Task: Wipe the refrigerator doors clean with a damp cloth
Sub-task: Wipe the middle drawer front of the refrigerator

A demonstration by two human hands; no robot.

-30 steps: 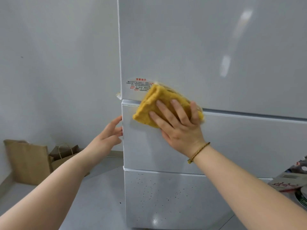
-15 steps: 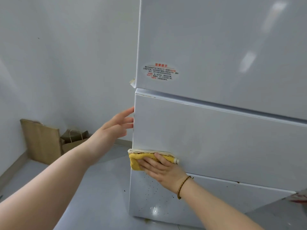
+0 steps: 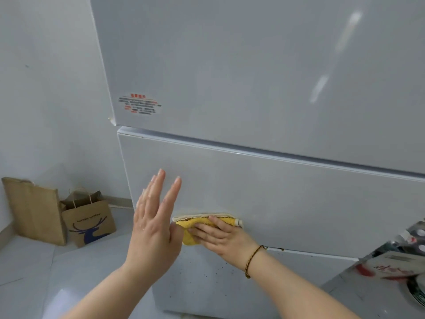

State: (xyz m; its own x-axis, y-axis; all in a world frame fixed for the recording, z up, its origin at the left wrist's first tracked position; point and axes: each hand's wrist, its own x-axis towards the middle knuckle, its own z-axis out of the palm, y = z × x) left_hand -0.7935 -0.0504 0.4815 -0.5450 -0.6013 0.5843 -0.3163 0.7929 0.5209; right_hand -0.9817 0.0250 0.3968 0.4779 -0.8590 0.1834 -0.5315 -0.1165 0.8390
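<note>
The single view comes from a camera worn on the person's head, which stands close in front of the refrigerator (image 3: 253,77), a little toward its left edge, and faces forward and downward. It is near enough that the refrigerator's doors fill most of the picture, and its top and right side are cut off. The wide lens also takes in the wall (image 3: 46,100) and the floor (image 3: 34,268) left of the refrigerator.

Only readable bit is "luckin coffee" on the brown paper bag (image 3: 88,223); the sticker (image 3: 139,104) in the bottom-left corner of the upper fridge door (image 3: 253,65) is too blurry.
</note>
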